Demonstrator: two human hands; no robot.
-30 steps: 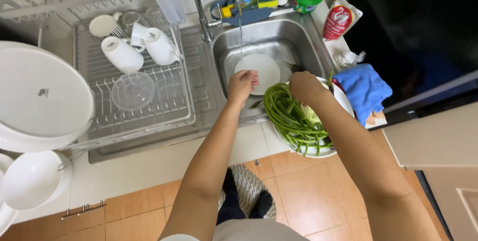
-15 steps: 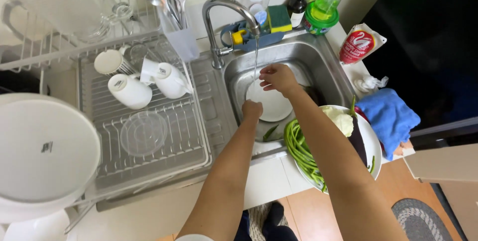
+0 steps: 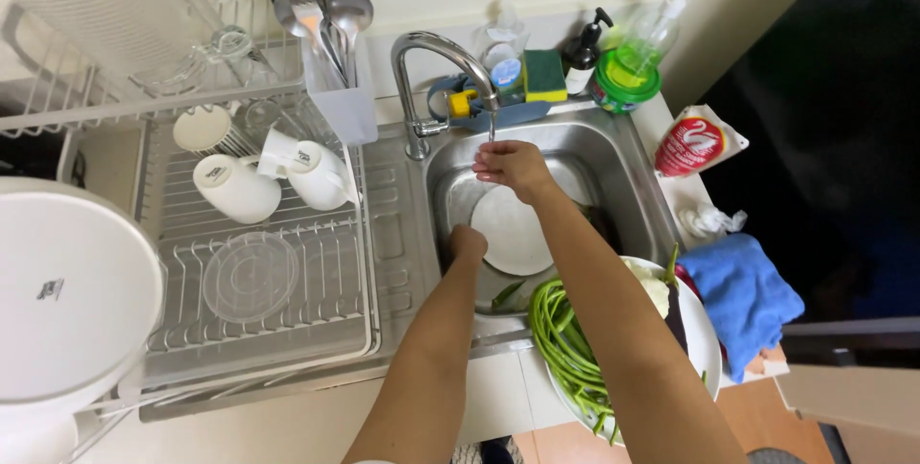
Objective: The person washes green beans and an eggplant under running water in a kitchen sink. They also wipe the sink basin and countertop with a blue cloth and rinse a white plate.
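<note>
My right hand (image 3: 513, 165) is under the spout of the chrome faucet (image 3: 431, 52), in a thin stream of water, fingers loosely bent and holding nothing. A white plate (image 3: 517, 234) lies in the steel sink (image 3: 628, 186) just below it. My left hand (image 3: 467, 242) is down in the sink at the plate's left edge, fingers curled over the rim. A bunch of long green beans (image 3: 570, 344) lies on a white dish (image 3: 707, 344) on the counter edge, under my right forearm.
A dish rack (image 3: 287, 330) on the left holds two white mugs (image 3: 235, 188), a clear lid (image 3: 251, 275) and a cutlery holder (image 3: 340, 100). A large round white object (image 3: 67, 291) is at far left. Sponge (image 3: 543, 74), soap bottles (image 3: 628, 76), a red pouch (image 3: 695, 143) and a blue cloth (image 3: 743, 291) ring the sink.
My right hand has moved from the beans up to the faucet's stream. My left hand has dropped to the plate's left edge. The view has shifted toward the sink.
</note>
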